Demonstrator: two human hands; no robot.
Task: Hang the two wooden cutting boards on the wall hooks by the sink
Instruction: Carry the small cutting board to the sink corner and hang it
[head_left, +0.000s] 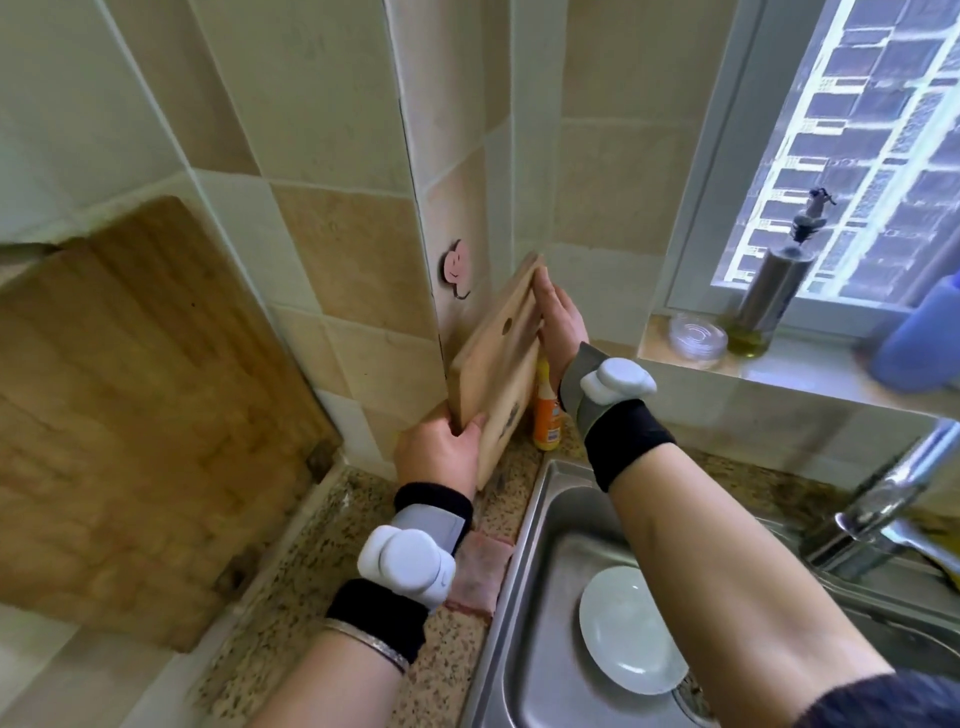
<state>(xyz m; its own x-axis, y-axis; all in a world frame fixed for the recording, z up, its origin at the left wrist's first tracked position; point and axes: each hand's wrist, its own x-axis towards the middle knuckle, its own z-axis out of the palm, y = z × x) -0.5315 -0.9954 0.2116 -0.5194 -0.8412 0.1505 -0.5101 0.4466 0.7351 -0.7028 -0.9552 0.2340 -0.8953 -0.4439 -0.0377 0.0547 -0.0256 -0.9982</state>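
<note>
A small light wooden cutting board (496, 364) with a round hole near its top is held upright against the tiled wall corner. My left hand (441, 449) grips its lower edge. My right hand (563, 330) lies flat, fingers extended, against its right edge near the top. A pink smiley wall hook (457, 267) sits on the tile just above and left of the board's top; the hole is below the hook. A large darker wooden cutting board (140, 421) rests flat against the left wall; I cannot see what holds it.
A steel sink (540, 597) with a white plate (631, 629) lies below. An orange bottle (546, 415) stands behind the small board. A faucet (883, 499) is at right. On the window sill (779, 371) stand an oil bottle (763, 306), glass dishes (696, 335) and a blue object (919, 338).
</note>
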